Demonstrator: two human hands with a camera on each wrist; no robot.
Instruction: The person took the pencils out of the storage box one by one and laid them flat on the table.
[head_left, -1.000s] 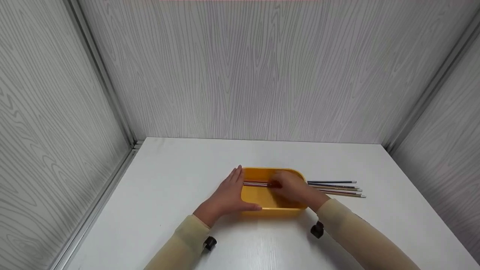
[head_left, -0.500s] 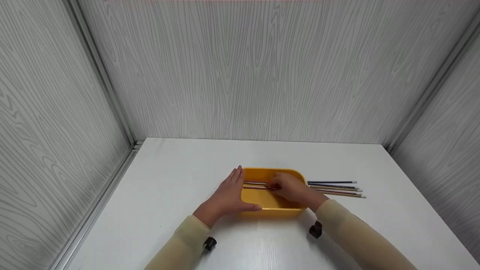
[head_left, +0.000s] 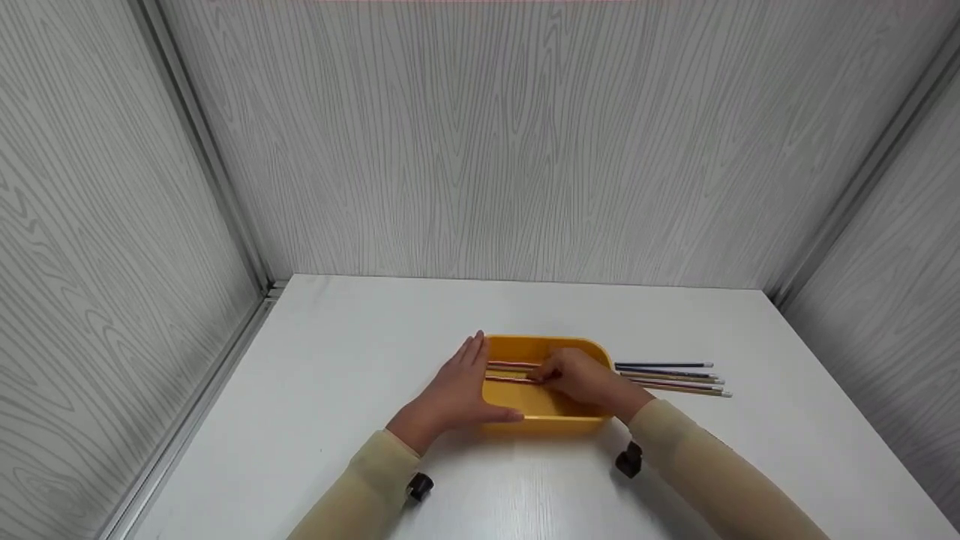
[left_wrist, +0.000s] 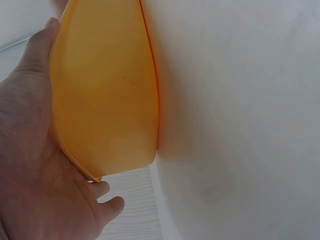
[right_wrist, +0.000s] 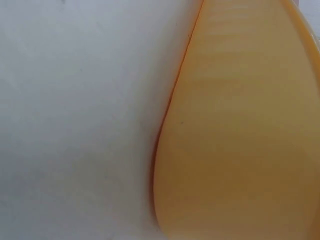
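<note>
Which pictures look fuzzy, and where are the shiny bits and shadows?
Head view: fairly clear, pale shine on the table in front of the box; left wrist view: hazy, shadow beside the box; right wrist view: hazy too.

Soft, diffuse light, seemingly from above, makes the white tabletop (head_left: 360, 322) the brightest surface in the head view, with a pale sheen at its near middle. The grey far wall (head_left: 480, 150) looks duller. Faint, soft-edged shadows lie along the near side of the yellow tray (head_left: 551, 426) and beneath the right sleeve (head_left: 720, 469). Both wrist views are dimmer, hazy and low in detail.
</note>
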